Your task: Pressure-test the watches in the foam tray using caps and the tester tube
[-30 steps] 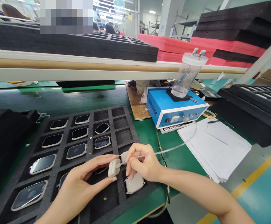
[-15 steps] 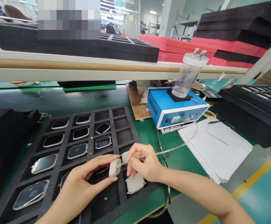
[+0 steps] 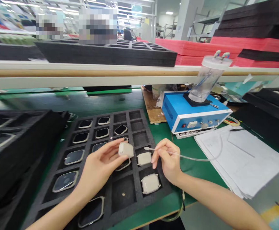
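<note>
Between thumb and fingers, my left hand (image 3: 101, 163) grips a pale watch case (image 3: 126, 149) above the black foam tray (image 3: 144, 135). A clear thin tube (image 3: 189, 158) is pinched in my right hand (image 3: 168, 158); its tip points left, a small gap away from the held case. Two more pale watch cases lie in the tray's right column, an upper one (image 3: 144, 158) and a lower one (image 3: 150, 183), near my right hand. Several watch-shaped pieces with dark screens, such as this framed screen (image 3: 66, 181), sit in the left pockets.
The tube runs toward a blue machine (image 3: 194, 111) carrying a clear cylinder (image 3: 209, 80). Paper sheets (image 3: 237, 159) lie on the right. Another foam tray stack (image 3: 17, 153) stands at left. A shelf edge (image 3: 106, 80) crosses behind, bearing black and red foam.
The tube tip, touching the watch case before, is now apart from it on the right. My left hand has turned and raised the case. The view has swung left.
</note>
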### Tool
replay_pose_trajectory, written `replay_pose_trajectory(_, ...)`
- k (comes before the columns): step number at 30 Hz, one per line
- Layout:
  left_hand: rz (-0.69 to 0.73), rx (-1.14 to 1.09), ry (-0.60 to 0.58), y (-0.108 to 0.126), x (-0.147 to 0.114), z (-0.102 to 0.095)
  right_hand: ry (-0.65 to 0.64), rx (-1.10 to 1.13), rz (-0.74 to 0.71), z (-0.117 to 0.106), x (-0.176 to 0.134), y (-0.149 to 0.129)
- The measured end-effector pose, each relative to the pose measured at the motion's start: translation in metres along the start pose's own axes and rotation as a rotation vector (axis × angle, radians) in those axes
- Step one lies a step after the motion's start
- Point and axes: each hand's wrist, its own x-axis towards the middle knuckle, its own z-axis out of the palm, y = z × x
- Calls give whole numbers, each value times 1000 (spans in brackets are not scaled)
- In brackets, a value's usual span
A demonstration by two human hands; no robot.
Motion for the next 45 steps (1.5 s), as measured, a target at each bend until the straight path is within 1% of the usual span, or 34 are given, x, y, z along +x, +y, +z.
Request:
replay_pose_trajectory(1,1,-11,26,4,9,2,1,-4,-14,0,0,1)
replay_pose_trajectory(3,46,27,2,7,31,8,-34,-20,-21,-1,-1,1)
replay_pose_trajectory(5,132,127,-77,5,52,15,-65,-38,-22,-2,-3,0)
replay_pose_trajectory(6,151,169,-116,2,59,18,-71,-46,-22,-2,-3,0)
replay_pose_trajectory(9,197,309,-209,-7,70,26,-73,-59,-20,-1,-4,-3)
replay_pose_trajectory(12,254,512,-240,-7,65,26,-78,-68,-8,0,-3,-7)
replay_pose_trajectory(16,286,786,-224,3,58,23,-96,-92,2,0,-2,-9)
replay_pose_trajectory(21,290,998,-228,8,62,29,-122,-101,13,-1,-1,-8)
replay_pose_trajectory(26,307,1063,-334,4,69,34,-138,-110,8,-2,-1,-7)
replay_pose_trajectory(29,333,1136,-383,14,63,36,-156,-124,17,-3,0,-8)
replay_pose_trajectory(32,322,1250,-355,34,42,31,-154,-136,34,-2,0,-9)
replay_pose_trajectory(35,225,1361,-303,48,13,21,-143,-157,57,0,-1,-12)
replay_pose_trajectory(37,163,1404,-317,49,-2,18,-149,-167,74,1,-2,-14)
replay_pose_trajectory(39,131,1416,-337,45,-9,19,-153,-166,78,2,-2,-15)
replay_pose_trajectory(43,98,1359,-347,38,-3,25,-156,-167,73,1,-2,-14)
replay_pose_trajectory(45,92,1290,-356,39,3,21,-156,-171,72,1,-2,-14)
